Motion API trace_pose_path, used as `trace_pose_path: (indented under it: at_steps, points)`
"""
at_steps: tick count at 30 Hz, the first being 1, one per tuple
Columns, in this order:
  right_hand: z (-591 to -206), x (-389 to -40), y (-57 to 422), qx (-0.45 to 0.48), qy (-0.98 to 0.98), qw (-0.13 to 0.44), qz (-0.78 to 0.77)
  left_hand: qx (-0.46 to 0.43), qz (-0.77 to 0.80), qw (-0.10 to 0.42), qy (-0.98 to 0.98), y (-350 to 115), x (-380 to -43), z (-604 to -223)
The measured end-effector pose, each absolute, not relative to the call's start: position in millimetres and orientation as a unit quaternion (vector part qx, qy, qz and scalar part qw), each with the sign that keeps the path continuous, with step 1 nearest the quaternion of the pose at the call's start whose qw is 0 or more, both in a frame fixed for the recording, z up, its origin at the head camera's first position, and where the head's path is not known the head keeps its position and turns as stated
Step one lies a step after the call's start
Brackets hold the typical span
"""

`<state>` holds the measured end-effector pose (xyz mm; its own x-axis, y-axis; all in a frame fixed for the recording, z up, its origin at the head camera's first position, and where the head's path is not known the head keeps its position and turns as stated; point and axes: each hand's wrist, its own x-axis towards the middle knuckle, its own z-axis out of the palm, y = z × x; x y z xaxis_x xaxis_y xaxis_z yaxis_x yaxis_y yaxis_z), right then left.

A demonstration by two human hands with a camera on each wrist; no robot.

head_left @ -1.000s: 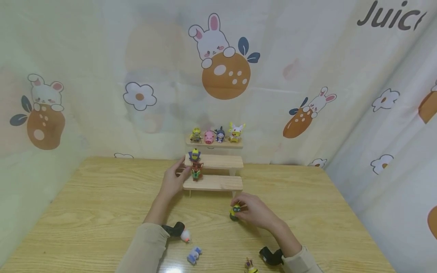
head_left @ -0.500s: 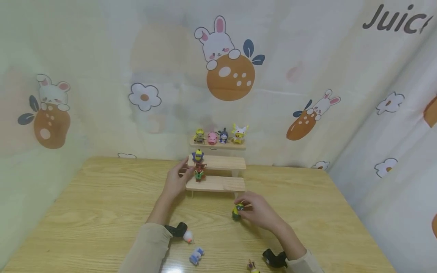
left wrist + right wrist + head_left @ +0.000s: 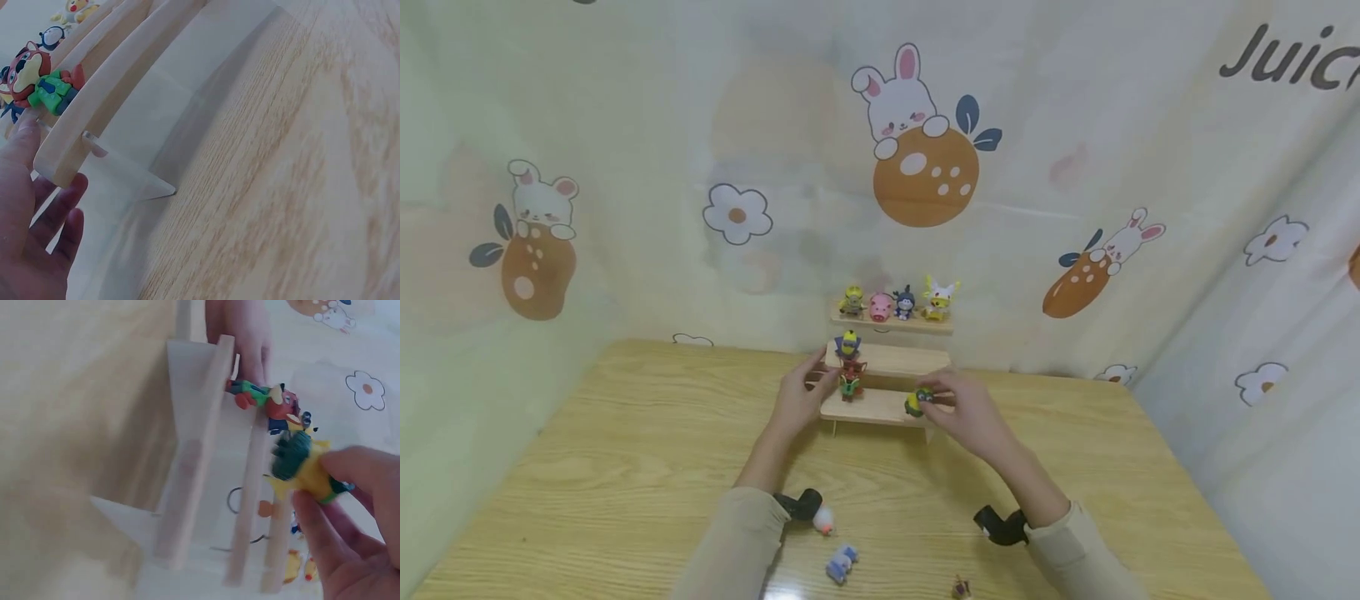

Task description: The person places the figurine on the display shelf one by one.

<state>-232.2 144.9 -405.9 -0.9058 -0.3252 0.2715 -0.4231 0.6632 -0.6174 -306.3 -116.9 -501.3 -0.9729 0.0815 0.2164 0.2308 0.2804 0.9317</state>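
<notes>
My right hand (image 3: 973, 412) pinches a yellow-and-green toy figurine (image 3: 309, 465) with dark goggles, between thumb and fingers. It is held up by the right end of the lowest step of a three-tier wooden display stand (image 3: 880, 406). With thumb above and fingers below, my left hand (image 3: 801, 398) grips the stand's left end. Close to that thumb, a red fox figurine in a green jacket (image 3: 47, 81) stands on the lowest step. Behind the fox, a yellow figurine with a purple cape (image 3: 848, 343) occupies the middle step.
On the top step stand several figurines, among them a pink pig (image 3: 880, 307) and a white-eared yellow one (image 3: 938, 300). Nearer on the table lie a blue-and-white figurine (image 3: 842, 563), a white round one (image 3: 823, 520) and a small brown one (image 3: 961, 587). A patterned curtain (image 3: 805, 125) hangs behind.
My right hand has lifted the yellow-and-green figurine from over the table up to the lowest step. The left hand keeps its grip on the stand. The head view has shifted slightly.
</notes>
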Motion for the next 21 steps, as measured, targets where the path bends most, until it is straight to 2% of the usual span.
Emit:
trace_pose_path:
  at_steps: [7,13,21]
  points:
    - [-382.0,-266.0,116.2,0.192,-0.909,0.135,0.345,-0.095,-0.592,0.060,-0.798,-116.2,-306.4,-501.7]
    - [-388.7,-290.4,100.4,0.195,-0.903,0.144,0.356,-0.098,-0.604,0.060,-0.789,-115.2,-303.6,-503.6]
    - [-395.5,-305.1,87.3,0.176,-0.912,0.144,0.341,-0.105,-0.602,0.066,-0.789,-116.9,-304.6,-501.5]
